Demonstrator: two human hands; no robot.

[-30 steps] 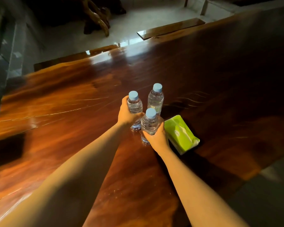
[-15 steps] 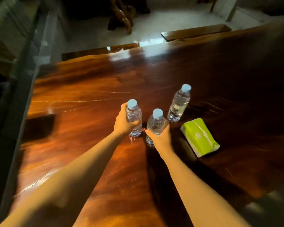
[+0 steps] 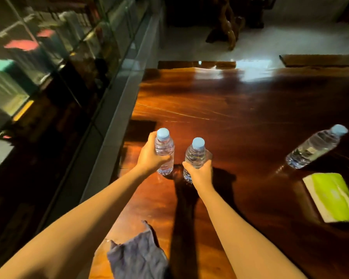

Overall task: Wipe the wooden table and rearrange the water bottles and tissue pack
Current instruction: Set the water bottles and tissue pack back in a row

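Note:
Each of my hands grips a clear water bottle with a pale blue cap over the glossy wooden table (image 3: 240,109), near its left end. My left hand (image 3: 149,157) wraps the left bottle (image 3: 164,147). My right hand (image 3: 199,174) wraps the right bottle (image 3: 195,154) from below. Both bottles are upright and close together. A third bottle (image 3: 314,148) stands alone far to the right. The green tissue pack (image 3: 334,196) lies flat below it, at the right edge of view. A grey cloth (image 3: 137,256) lies crumpled on the table's near left part, between my forearms.
A grey ledge (image 3: 117,121) and a glass-fronted cabinet (image 3: 38,77) run along the table's left end. Beyond the far edge lie a pale tiled floor, a wooden bench (image 3: 318,60) and a dark carved wood piece (image 3: 228,27).
Both hands have carried their bottles left, away from the third bottle and the tissue pack. The view swung left, bringing the cabinet and the grey cloth into sight.

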